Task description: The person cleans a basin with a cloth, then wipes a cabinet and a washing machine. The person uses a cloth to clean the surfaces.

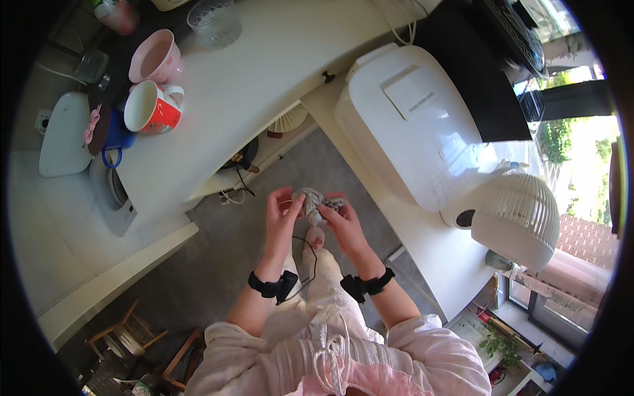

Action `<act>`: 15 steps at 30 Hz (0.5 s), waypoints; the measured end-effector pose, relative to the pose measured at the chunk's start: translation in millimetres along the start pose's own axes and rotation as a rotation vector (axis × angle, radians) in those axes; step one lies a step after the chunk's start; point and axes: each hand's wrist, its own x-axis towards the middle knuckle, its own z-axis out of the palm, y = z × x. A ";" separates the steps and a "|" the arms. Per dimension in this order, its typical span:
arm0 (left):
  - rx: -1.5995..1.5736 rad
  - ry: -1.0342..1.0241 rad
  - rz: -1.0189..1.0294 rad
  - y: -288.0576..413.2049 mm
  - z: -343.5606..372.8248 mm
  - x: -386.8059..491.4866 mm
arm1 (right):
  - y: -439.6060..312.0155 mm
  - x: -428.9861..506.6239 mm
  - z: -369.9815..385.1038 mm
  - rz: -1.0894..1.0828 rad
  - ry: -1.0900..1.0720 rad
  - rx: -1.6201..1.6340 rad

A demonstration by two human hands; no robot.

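A crumpled grey cloth (314, 203) is held in the air between both hands, above the floor and my feet. My left hand (286, 208) grips its left side between thumb and fingers. On the other side, my right hand (342, 215) pinches the bunched cloth with the thumb in front. Part of the cloth is hidden behind the fingers. Black bands with small devices are strapped round both wrists, and a thin black cable hangs near the left one.
A white counter (237, 94) at left bears a red and white mug (153, 109), a pink bowl (156, 57) and a glass bowl (215, 22). At right, a white rice-cooker-like appliance (411, 119) and a ribbed white fan-like device (517, 218) stand on another counter. An open drawer (292, 133) lies ahead.
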 end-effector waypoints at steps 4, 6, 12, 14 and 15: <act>0.182 0.059 -0.043 -1.9 -7.2 35.7 | 9.6 36.8 20.7 -0.232 0.127 -0.103; 0.272 -0.087 0.225 1.1 -7.7 44.8 | 17.2 56.7 32.5 -0.273 0.167 -0.114; 0.415 -0.257 0.414 19.5 -20.9 104.9 | 14.1 98.7 48.8 -0.110 0.092 0.254; 0.297 -0.310 0.393 20.5 -21.8 129.4 | 7.6 105.7 51.9 -0.164 0.081 0.188; 0.368 -0.333 0.429 20.9 -20.9 140.7 | 4.5 107.8 53.4 -0.192 0.091 0.145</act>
